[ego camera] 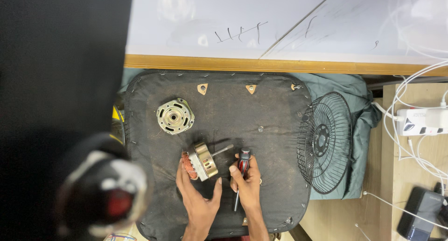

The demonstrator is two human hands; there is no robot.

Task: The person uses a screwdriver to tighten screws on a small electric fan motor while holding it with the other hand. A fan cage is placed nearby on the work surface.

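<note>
Near the middle of the dark padded work mat [280, 175], the left hand [198, 199] curls its fingers around a small fan motor [201, 161], copper winding showing at its left end, shaft pointing right. The right hand [247, 180] is closed on a red-handled screwdriver [241, 175], tip toward the near edge. One metal end cover [175, 116] already lies apart, farther left; the remaining housing is still on. A black fan guard [325, 143] rests at right.

Bare dark pad [261, 110] lies open between motor cover [175, 116] and fan guard [325, 143].
</note>
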